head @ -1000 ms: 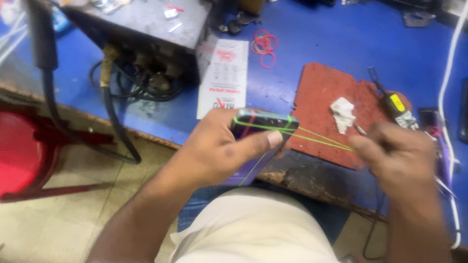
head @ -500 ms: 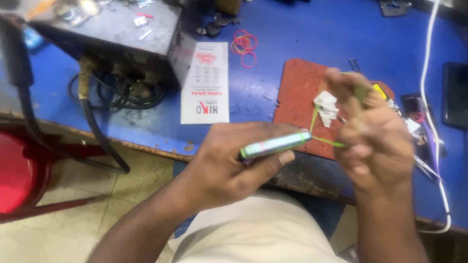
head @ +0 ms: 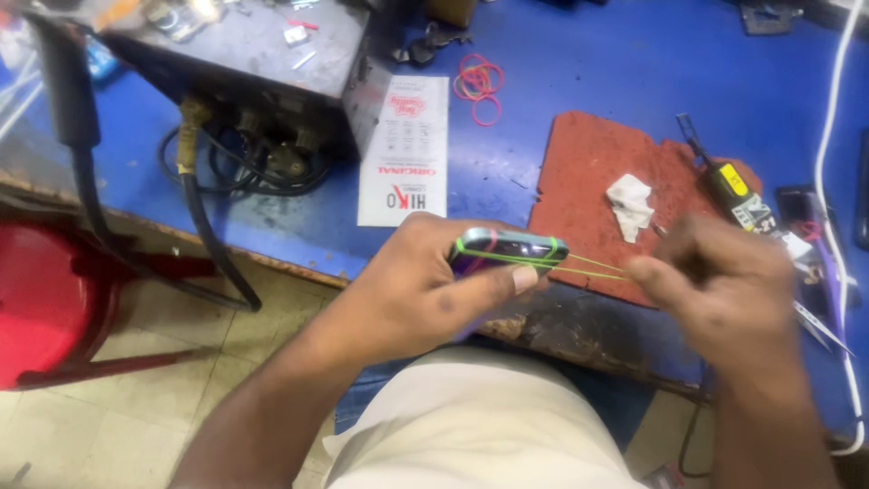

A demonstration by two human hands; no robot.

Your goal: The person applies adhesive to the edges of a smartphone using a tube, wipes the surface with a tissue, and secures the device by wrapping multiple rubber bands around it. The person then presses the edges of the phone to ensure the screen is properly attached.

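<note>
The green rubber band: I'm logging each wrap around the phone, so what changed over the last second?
The right hand, raised over the red mat half a second ago, has come back down and pulls the green rubber band taut to the right again. The left hand has kept its grip on the phone. The mat, white wad and red bands have not moved.

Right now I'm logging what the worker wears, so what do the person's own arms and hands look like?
Both forearms are bare, with no sleeves reaching into view. The left hand and the right hand have no gloves, and no watch, ring or bracelet shows. The fingers are uncovered, with short nails. The right hand is blurred, so small details there are unclear.
</note>
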